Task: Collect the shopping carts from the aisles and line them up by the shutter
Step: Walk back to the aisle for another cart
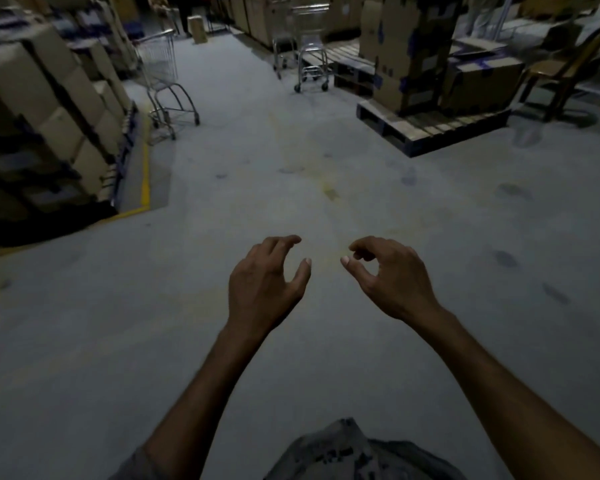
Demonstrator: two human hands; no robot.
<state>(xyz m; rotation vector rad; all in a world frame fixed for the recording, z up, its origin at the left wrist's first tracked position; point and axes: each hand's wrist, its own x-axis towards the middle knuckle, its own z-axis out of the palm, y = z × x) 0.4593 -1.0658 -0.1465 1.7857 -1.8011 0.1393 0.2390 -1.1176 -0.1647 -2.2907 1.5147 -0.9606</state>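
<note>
Here both hands are held out over bare floor [291, 341] with nothing in them: the left hand [262, 284] has its grip half curled, fingers and thumb apart, and the right hand [392, 278] is loosely hooked, forefinger bent toward the thumb but closed on nothing. The carts lie well ahead, none within reach. The nearest, a wire shopping cart [163, 81], stands ahead and to the left, just beside the stacked cardboard boxes [42, 109] and near the yellow floor line [145, 174]; its basket runs roughly up the aisle and away from the person, though which end carries the handle is hard to read in this dim, blurred view. Two more carts [303, 43] stand farther off, almost straight ahead and slightly right, close by the loaded wooden pallet [430, 129]. Judging by this, the left hand is the nearer one to the first cart, and the coming move is a walk forward and leftward before either grip can close on a handle bar. No shutter is visible, so where the line-up goes cannot be told from here. The task looks to be in its collecting stage, between carts, with at least three not yet gathered.
</note>
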